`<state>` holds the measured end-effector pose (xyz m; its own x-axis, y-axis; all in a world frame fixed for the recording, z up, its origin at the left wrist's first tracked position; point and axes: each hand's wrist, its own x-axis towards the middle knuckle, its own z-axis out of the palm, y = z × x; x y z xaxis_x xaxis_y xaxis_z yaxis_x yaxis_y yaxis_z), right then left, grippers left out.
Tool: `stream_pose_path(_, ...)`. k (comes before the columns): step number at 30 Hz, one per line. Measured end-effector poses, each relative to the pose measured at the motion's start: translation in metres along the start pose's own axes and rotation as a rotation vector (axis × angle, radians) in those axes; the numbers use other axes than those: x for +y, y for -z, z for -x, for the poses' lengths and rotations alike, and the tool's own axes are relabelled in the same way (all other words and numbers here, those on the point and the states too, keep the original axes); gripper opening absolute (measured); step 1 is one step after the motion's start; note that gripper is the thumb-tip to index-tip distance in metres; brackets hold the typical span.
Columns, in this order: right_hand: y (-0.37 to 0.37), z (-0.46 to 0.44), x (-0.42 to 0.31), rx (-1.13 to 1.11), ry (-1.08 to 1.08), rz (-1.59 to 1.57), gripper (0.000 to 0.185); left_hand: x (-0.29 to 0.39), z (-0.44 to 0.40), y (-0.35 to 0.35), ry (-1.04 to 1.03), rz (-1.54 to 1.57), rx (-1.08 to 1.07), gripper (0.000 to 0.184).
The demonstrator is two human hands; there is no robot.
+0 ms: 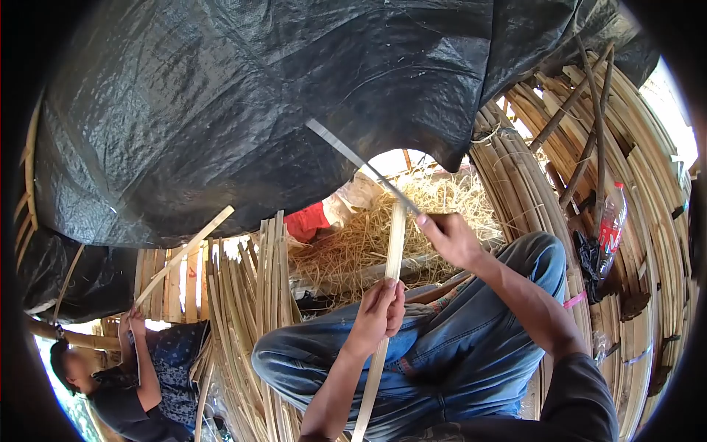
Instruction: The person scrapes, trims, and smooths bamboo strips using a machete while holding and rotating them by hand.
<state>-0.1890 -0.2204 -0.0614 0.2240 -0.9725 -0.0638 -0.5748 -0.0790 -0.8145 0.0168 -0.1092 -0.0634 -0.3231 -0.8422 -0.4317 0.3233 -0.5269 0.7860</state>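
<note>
Closed around a pale split strip (pixel 395 243), my left hand (pixel 379 313) holds it roughly upright over my lap. The strip runs from below my hand up to its top end near the blade. My right hand (pixel 451 239) is wrapped round the handle end of a long, narrow metal blade (pixel 346 152), which points up and to the left. The blade's lower part crosses at the strip's top end; whether it touches or cuts in cannot be made out. The handle is mostly hidden by my right fingers.
A co-worker (pixel 125 383) at the lower left holds another strip (pixel 184 249). Bundled strips (pixel 515 177) stand on the right, near a plastic bottle (pixel 610 232). Shavings (pixel 434 202) lie ahead, beside a red cloth (pixel 305 221). Black sheeting (pixel 221 110) hangs overhead.
</note>
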Motion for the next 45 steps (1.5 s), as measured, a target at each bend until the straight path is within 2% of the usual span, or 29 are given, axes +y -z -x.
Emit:
stream_pose_path(2,-0.01,0.006,0.003,-0.006,0.21,0.069,0.065,0.001,0.0,0.0,0.01,0.021,-0.003,0.03)
stream_pose_path(5,-0.024,0.009,0.012,0.051,0.652,0.315,0.056,0.003,0.001,0.001,-0.002,0.077,-0.003,0.032)
stream_pose_path(6,-0.022,0.011,0.008,0.01,0.712,0.371,0.055,0.003,0.002,0.003,0.01,0.104,-0.015,0.032)
stream_pose_path(8,-0.027,0.01,0.011,0.126,0.87,0.441,0.054,0.005,0.002,0.005,0.019,0.127,-0.029,0.032)
stream_pose_path(9,-0.026,0.007,0.014,0.13,0.868,0.439,0.054,0.007,0.004,0.007,0.05,0.214,-0.106,0.032)
stream_pose_path(11,-0.022,-0.002,0.023,0.125,0.728,0.277,0.054,0.011,0.008,0.004,0.079,0.346,-0.226,0.032)
stream_pose_path(12,-0.02,-0.01,0.023,0.238,0.667,0.225,0.055,0.011,0.008,0.004,0.082,0.346,-0.23,0.032)
stream_pose_path(14,-0.007,-0.019,0.023,0.23,0.32,0.162,0.058,0.009,0.009,0.006,0.082,0.413,-0.289,0.032)
stream_pose_path(15,-0.005,-0.021,0.019,0.308,0.182,0.06,0.06,0.008,0.008,0.007,0.084,0.435,-0.308,0.034)
stream_pose_path(16,-0.003,-0.019,0.017,0.311,0.182,0.061,0.06,0.008,0.008,0.007,0.084,0.433,-0.311,0.034)
stream_pose_path(18,-0.001,-0.015,0.015,0.206,-0.088,-0.126,0.065,0.009,0.008,0.007,0.073,0.437,-0.297,0.034)
stream_pose_path(19,-0.005,-0.009,0.015,0.15,-0.124,-0.168,0.068,0.01,0.007,0.007,0.067,0.438,-0.296,0.034)
stream_pose_path(22,-0.017,0.002,0.014,0.051,-0.031,-0.251,0.071,0.009,0.006,0.007,0.047,0.425,-0.264,0.034)
stream_pose_path(24,-0.02,0.006,0.008,0.018,0.02,-0.241,0.064,0.009,0.005,0.006,0.036,0.389,-0.265,0.033)
stream_pose_path(27,-0.024,0.01,0.006,0.001,0.381,-0.043,0.047,0.008,0.004,0.006,0.038,0.371,-0.24,0.033)
stream_pose_path(28,-0.024,0.013,0.005,0.0,0.379,-0.044,0.047,0.007,0.003,0.006,0.041,0.364,-0.231,0.033)
stream_pose_path(30,-0.024,0.018,0.001,-0.004,0.564,0.076,0.049,0.007,0.002,0.005,0.044,0.349,-0.204,0.032)
stream_pose_path(32,-0.027,0.019,0.009,-0.002,0.599,0.182,0.052,0.004,0.002,0.006,0.053,0.333,-0.178,0.032)
stream_pose_path(34,-0.023,0.015,0.01,0.029,0.722,0.361,0.05,0.001,0.003,0.007,0.059,0.331,-0.188,0.031)
stream_pose_path(35,-0.02,0.011,0.01,-0.001,0.683,0.342,0.05,0.003,0.003,0.007,0.063,0.331,-0.188,0.031)
stream_pose_path(38,-0.019,-0.001,0.015,0.141,0.532,0.344,0.051,0.006,0.004,0.006,0.042,0.327,-0.188,0.031)
stream_pose_path(40,-0.02,0.004,0.012,0.148,0.532,0.332,0.051,0.005,0.002,0.005,0.046,0.323,-0.182,0.032)
stream_pose_path(42,-0.02,0.012,0.01,0.07,0.679,0.409,0.052,0.004,0.0,0.005,0.045,0.309,-0.183,0.032)
stream_pose_path(43,-0.023,0.011,0.01,0.203,0.858,0.394,0.054,0.003,0.001,0.006,0.053,0.296,-0.173,0.032)
stream_pose_path(45,-0.023,0.002,0.018,0.186,0.783,0.368,0.056,0.003,0.003,0.007,0.047,0.309,-0.17,0.032)
